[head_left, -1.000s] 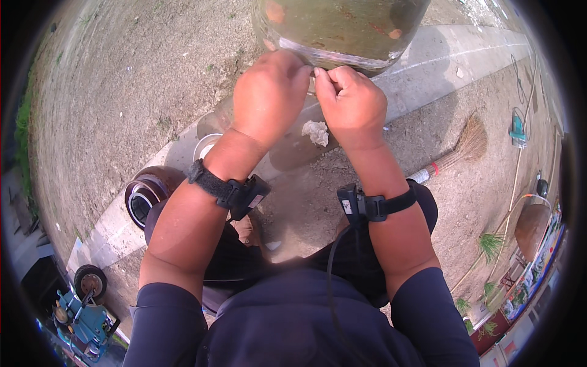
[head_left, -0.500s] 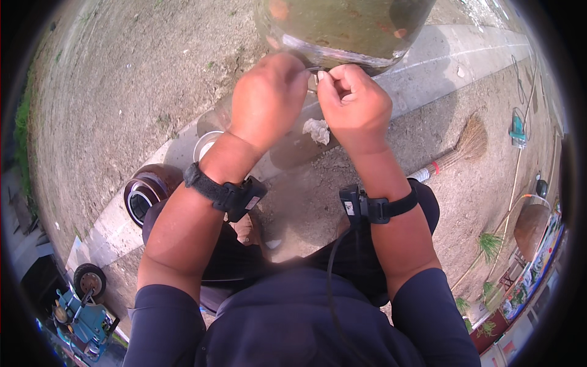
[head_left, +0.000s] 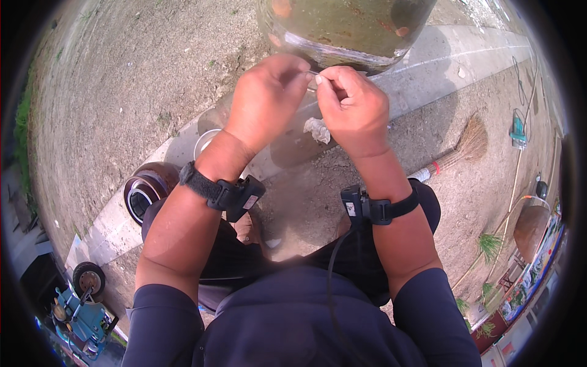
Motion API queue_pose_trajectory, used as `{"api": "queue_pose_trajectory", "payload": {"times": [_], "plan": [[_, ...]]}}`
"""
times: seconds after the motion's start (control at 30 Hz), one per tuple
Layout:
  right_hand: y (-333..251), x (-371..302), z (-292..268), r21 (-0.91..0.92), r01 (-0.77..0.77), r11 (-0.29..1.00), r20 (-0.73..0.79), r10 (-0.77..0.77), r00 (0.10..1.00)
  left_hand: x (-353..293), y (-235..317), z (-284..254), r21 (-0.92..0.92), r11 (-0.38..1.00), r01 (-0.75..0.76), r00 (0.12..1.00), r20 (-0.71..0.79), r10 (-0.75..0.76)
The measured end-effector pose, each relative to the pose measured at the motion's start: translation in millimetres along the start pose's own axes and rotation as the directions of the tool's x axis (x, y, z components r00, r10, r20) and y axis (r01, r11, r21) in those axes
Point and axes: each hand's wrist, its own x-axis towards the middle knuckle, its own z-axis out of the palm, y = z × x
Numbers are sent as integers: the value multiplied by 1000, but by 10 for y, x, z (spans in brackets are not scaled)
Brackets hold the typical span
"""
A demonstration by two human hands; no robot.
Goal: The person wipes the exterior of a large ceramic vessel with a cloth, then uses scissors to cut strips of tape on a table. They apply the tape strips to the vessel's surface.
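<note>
My left hand (head_left: 269,95) and my right hand (head_left: 356,107) meet close together in front of a large olive-brown jar (head_left: 354,37), each with its fingers pinched. A short stretch of thin wire-like strand (head_left: 312,73) spans the small gap between the fingertips, and both hands grip it. Its exact kind is too small to tell. Whitish material forms a band (head_left: 333,51) round the jar's lower part, just beyond my fingers. Below my hands lies a crumpled off-white lump (head_left: 317,130).
On the left stand a dark brown glazed pot (head_left: 160,173) and a pale round container (head_left: 199,144), partly behind my left arm. To the right lie a straw broom (head_left: 471,144) and a teal power tool (head_left: 518,131). A blue wheeled machine (head_left: 82,324) is at lower left.
My left hand has shifted slightly left, and my right hand has tilted a little. The thin strand between the fingertips has changed its angle. Both hands stay pinched.
</note>
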Motion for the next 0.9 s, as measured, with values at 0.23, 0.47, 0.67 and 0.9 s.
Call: {"api": "queue_pose_trajectory", "payload": {"times": [0.23, 0.47, 0.67, 0.9], "plan": [[26, 15, 28, -40, 12, 999, 11, -12, 1000, 50, 36, -19, -148, 963, 223, 975, 20, -223], [31, 28, 51, 2, -28, 1000, -12, 28, 1000, 82, 43, -38, -123, 964, 234, 972, 44, -230], [31, 33, 62, 45, -72, 996, -19, 72, 997, 121, 34, 10, -36, 980, 198, 980, -6, -198], [40, 44, 54, 49, -70, 996, -30, 72, 997, 143, -15, 35, 6, 985, 173, 985, -25, -173]]}}
